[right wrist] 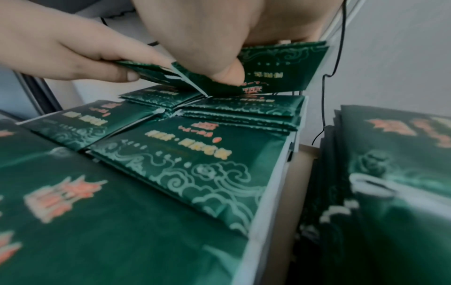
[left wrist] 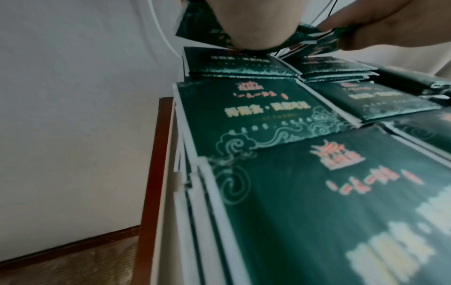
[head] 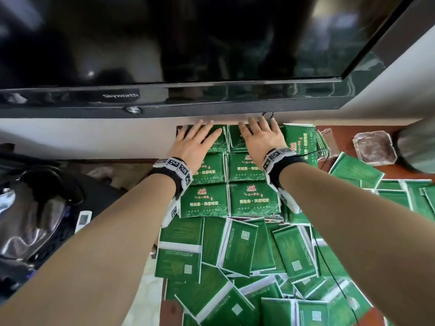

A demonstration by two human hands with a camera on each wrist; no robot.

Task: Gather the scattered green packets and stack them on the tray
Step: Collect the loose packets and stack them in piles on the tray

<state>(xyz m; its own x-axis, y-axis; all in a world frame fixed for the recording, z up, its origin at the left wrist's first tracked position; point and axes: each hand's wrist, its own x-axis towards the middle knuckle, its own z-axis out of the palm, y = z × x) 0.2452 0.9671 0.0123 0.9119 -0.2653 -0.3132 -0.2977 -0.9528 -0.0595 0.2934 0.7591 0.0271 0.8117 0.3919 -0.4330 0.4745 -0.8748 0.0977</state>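
Loose green packets (head: pixel 237 260) lie nearest the head camera, heaped below both forearms at mixed angles, most showing plain backs with a small pale square and a white strip, their long axes pointing every which way.

Beyond that heap, under the wrists, stacked packets (head: pixel 253 198) sit printed side up in two columns and three rows. Each one's long axis runs across from hand to hand, and the red emblem sits on the edge away from the person. The tray under them is almost wholly covered, so I cannot tell its outline; in the left wrist view a pale wall (left wrist: pixel 168 192) drops below the stack edge beside a red-brown wooden edge (left wrist: pixel 152 173).

At the far row, by the white wall under the television (head: pixel 164 43), the left hand (head: pixel 196 143) lies palm down with fingers spread over a packet. From the right wrist view its thumb and fingers pinch a few packets (right wrist: pixel 149 72) tilted up off the pile. The right hand (head: pixel 261 135) is also palm down with fingers extended in the head view; the right wrist view shows its thumb (right wrist: pixel 227 73) pressing on a tilted packet (right wrist: pixel 278 67) whose emblem points toward the person, the fingers behind it hidden.

Right of the right hand stands another pile (head: pixel 300 140), and farther right a clear plastic container (head: pixel 374 147).
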